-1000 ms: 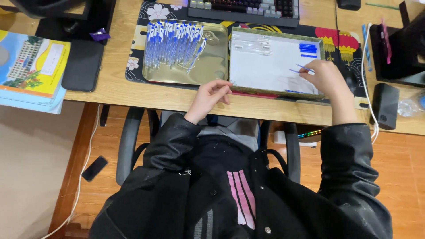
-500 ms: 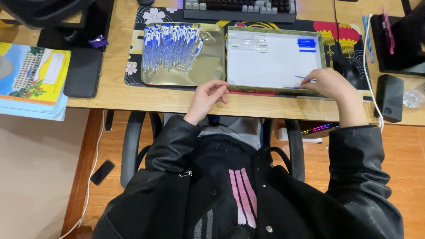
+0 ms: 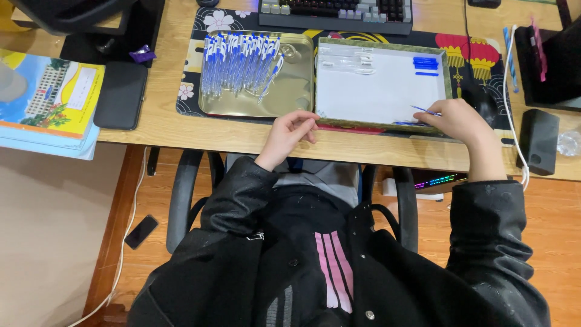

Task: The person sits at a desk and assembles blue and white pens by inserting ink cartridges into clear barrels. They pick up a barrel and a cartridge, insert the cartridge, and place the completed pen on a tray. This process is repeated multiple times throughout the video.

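Note:
My right hand rests at the near right corner of a green-rimmed tray lined in white, pinching a thin blue pen part. My left hand sits at the tray's near left corner, fingers curled against its rim; whether it holds anything is hidden. Inside the tray lie clear pen barrels at the far left and small blue pieces at the far right. To the left, a gold metal tray holds several blue and white pens.
A keyboard lies beyond the trays on a patterned desk mat. A colourful book and a black pad are at the left; black boxes stand at the right. A phone lies on the floor.
My right hand has slid toward the tray's near right corner with the blue pen part. My left hand has shifted slightly along the near rim. The camera view moved a little closer.

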